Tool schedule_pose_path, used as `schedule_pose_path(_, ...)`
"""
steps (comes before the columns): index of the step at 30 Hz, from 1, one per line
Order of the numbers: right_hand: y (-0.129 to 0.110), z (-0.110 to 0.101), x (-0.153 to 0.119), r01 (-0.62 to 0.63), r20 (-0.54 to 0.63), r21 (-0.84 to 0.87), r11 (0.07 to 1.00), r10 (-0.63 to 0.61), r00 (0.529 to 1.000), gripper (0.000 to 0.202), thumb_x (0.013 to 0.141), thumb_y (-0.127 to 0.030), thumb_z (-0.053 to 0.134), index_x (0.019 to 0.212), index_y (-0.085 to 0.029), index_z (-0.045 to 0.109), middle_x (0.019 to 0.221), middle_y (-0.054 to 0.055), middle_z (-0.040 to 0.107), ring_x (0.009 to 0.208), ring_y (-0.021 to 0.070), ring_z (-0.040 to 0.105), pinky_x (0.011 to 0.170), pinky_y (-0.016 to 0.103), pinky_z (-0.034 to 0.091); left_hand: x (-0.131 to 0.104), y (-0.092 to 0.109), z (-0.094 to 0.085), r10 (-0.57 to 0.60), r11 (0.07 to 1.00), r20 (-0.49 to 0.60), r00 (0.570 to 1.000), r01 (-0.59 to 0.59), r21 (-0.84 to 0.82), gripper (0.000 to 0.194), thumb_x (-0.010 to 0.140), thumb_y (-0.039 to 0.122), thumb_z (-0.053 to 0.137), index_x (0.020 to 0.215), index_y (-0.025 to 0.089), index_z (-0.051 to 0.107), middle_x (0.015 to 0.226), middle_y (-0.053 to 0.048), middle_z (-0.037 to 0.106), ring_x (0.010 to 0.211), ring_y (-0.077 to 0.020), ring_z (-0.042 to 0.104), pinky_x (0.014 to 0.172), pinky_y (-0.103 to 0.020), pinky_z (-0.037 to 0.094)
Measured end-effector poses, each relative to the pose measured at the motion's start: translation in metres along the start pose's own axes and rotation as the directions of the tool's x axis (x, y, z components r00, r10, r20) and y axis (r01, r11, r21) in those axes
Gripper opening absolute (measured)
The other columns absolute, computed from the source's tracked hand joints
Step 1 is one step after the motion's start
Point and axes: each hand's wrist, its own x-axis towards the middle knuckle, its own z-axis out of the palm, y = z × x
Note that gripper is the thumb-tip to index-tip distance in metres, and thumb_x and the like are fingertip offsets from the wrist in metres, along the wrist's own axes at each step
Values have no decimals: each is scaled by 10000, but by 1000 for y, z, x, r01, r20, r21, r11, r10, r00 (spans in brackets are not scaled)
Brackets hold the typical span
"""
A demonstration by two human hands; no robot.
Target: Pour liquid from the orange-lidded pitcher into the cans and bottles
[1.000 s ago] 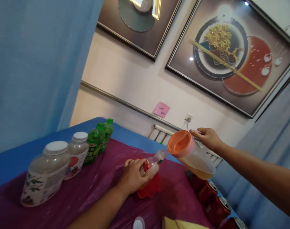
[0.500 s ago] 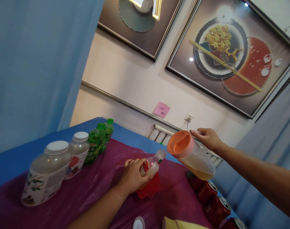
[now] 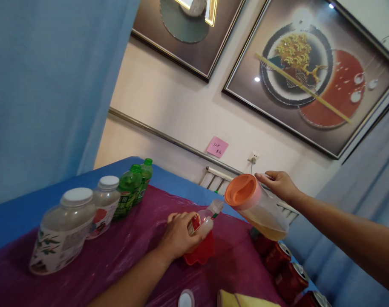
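My left hand (image 3: 178, 236) grips a small clear bottle (image 3: 204, 220) with a red label, standing in a red bowl (image 3: 200, 253) on the purple sheet. My right hand (image 3: 277, 184) holds the handle of a clear pitcher (image 3: 258, 208) with an orange lid, tilted toward the bottle's open neck. Amber liquid lies in the pitcher's lower part. The pitcher's spout hangs just right of the bottle's mouth, a small gap between them.
Two large white-capped jars (image 3: 64, 230) and two green bottles (image 3: 130, 189) stand at the left on the purple sheet (image 3: 124, 247). Red cans (image 3: 285, 266) lie at the right edge. A white cap (image 3: 186, 298) and a yellow cloth (image 3: 245, 300) sit near the bottom.
The pitcher has tipped very slightly more toward the bottle. Both hands stay where they were.
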Motion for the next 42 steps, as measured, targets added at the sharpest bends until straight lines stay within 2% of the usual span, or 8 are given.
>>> schedule_pose_path(25, -6, 1, 1, -35, 10, -20, 999, 35, 999, 626, 782, -738, 575, 555, -247, 260, 563, -65, 192, 526, 98, 209, 484, 274, 161, -2, -2, 2, 8, 1000, -11, 1000, -8, -6, 277, 717, 424, 722, 929, 256, 664, 1006, -26, 750, 1026, -283, 644, 977, -420, 320)
schedule_pose_path(33, -4, 2, 0, -27, 6, -13, 1000, 27, 1000, 636, 780, -745, 583, 555, -249, 256, 565, -66, 186, 528, 99, 206, 473, 269, 156, -1, -1, 0, -8, 1000, 9, 1000, 8, 2, 276, 679, 374, 735, 917, 257, 660, 1019, -19, 744, 1047, -276, 635, 994, -411, 322)
schedule_pose_path(42, -8, 4, -2, -25, 6, 17, 1000, 25, 1000, 648, 770, -766, 584, 547, -250, 262, 545, -65, 197, 503, 94, 217, 442, 258, 167, -2, 0, 0, 0, 1000, -9, 1000, 0, 5, 253, 703, 425, 720, 891, 263, 671, 987, -29, 742, 1027, -292, 646, 959, -409, 351)
